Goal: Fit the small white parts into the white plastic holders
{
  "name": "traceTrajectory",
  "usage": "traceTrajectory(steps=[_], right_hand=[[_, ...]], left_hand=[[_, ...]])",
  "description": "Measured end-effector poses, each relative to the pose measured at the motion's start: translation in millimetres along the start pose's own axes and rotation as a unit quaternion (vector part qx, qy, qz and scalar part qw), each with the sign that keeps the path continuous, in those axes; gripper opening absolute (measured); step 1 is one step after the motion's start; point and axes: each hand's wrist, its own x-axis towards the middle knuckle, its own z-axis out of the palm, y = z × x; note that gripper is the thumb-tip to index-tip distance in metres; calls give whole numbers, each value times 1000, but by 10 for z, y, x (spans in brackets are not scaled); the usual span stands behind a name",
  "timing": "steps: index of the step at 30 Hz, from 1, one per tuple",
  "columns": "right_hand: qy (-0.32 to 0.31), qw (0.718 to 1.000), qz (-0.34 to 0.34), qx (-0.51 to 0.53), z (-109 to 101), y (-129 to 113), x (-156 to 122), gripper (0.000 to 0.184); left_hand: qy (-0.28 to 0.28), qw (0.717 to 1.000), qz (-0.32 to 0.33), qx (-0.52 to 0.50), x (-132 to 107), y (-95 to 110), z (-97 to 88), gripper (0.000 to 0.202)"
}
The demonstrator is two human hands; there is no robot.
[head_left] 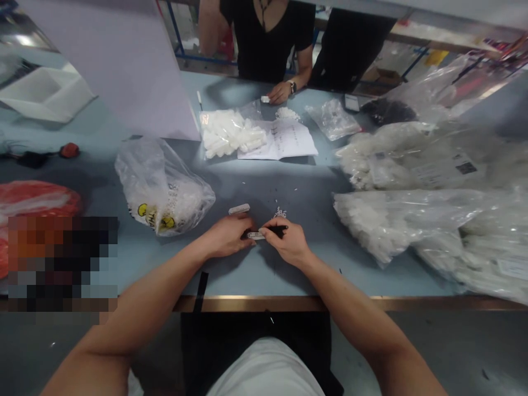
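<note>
Left hand (228, 236): pinching a white plastic piece (256, 235) just above the bench;
Right hand (287, 243): gripping a black pen (279, 230) tight against that piece;
Beside them: a second piece (239, 209) lying on the blue-grey bench (289, 280)

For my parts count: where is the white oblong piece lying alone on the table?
In the head view, the white oblong piece lies on the blue-grey table, just beyond the left hand, left of a small heap of white bits.
</note>
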Motion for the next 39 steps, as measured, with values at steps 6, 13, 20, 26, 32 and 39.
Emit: traceTrajectory(steps=[6, 13, 20, 26, 32, 39], right_hand=[[24, 1000, -11, 14, -60, 9, -18, 19], [30, 999, -11, -8, -149, 47, -24, 17], [31, 999, -15, -6, -138, 50, -22, 15], [31, 999, -19, -14, -148, 59, -23, 14], [30, 999, -30, -18, -164, 24, -26, 15], [79, 996, -20, -31, -263, -23, -31, 16]], left_hand=[[-1, 1000, -1, -7, 0, -7, 7, 20], [-1, 1000, -5, -17, -3, 5, -8, 17], [-5, 1000, -6, -20, -2, 12, -18, 17], [-10, 1000, -12, -15, 5, 1, -24, 18], [-11, 1000, -7, 6, -14, 48, -22, 18], [-4, 986, -21, 164, -95, 199, -38, 23]])
